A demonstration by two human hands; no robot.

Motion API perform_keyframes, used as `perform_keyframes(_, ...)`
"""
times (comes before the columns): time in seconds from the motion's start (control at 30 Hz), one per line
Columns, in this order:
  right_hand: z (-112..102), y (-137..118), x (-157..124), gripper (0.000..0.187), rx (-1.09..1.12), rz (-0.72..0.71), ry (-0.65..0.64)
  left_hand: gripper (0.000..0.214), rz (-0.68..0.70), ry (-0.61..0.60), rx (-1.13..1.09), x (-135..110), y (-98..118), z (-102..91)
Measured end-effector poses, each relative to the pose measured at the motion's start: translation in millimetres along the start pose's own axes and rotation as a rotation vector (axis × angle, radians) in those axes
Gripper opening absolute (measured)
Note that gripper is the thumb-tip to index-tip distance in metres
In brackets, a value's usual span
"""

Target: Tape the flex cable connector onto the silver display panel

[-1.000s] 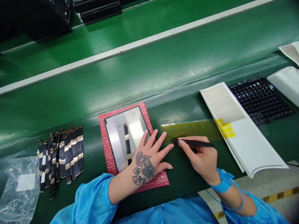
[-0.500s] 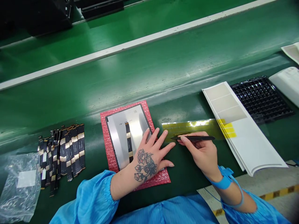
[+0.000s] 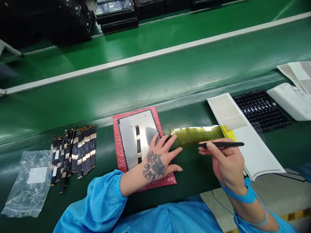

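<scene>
My left hand (image 3: 157, 158) lies with fingers spread over the right side of a silver display panel (image 3: 128, 132) and the pink bubble wrap (image 3: 119, 139) beneath it. A dark flex cable (image 3: 138, 142) lies lengthwise on the panel, its lower end hidden by my wrist. Between the fingers of my right hand (image 3: 224, 158) is a pair of black tweezers (image 3: 228, 144), tips pointing left. Those tips hover over or near a strip of transparent yellow film (image 3: 194, 134); contact cannot be made out.
To the left, several flex cables (image 3: 80, 149) lie in a heap beside a clear plastic bag (image 3: 31, 187). White sticker sheets (image 3: 255, 147) with yellow tabs (image 3: 228, 132) and a black compartment tray (image 3: 262, 110) lie right. Black trays (image 3: 119, 19) stand beyond the white rail (image 3: 145, 57).
My right hand has moved right with the tweezers, away from my left hand. My left hand stays spread on the panel. The whole view has shifted somewhat.
</scene>
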State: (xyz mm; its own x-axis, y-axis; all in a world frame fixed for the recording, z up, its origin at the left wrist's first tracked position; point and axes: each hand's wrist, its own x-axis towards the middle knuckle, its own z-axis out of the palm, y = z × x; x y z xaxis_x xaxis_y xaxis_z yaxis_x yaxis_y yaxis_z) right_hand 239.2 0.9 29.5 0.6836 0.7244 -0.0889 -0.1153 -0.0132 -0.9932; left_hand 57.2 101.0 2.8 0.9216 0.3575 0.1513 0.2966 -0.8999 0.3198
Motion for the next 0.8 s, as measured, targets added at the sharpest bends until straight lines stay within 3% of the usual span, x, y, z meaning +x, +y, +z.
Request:
perform_keyframes(0.3, 4, -15, 0, 0.033, 0.058, 0.001, 0.026, 0.054, 0.024, -0.014, -0.017, 4, 4, -8.3)
perform_keyframes(0.47, 8, -16, -6, 0.033, 0.057, 0.034, 0.005, 0.032, -0.001, 0.043, -0.112, -31, 2, -33.6)
perform_keyframes(0.53, 15, -13, -10, 0.034, 0.043, 0.085, -0.048, 0.023, -0.13, 0.148, -0.227, -56, -3, -45.1)
perform_keyframes(0.63, 35, -4, -20, 0.042, 0.025, 0.188, -0.16, 0.018, -0.464, 0.302, -0.49, -93, -6, -55.6)
perform_keyframes(0.73, 59, 8, -33, 0.044, 0.049, 0.29, -0.3, 0.017, -0.764, 0.352, -0.756, -119, -5, -55.7)
perform_keyframes(0.8, 71, 16, -42, 0.042, 0.084, 0.334, -0.372, 0.016, -0.855, 0.389, -0.82, -127, -2, -51.9)
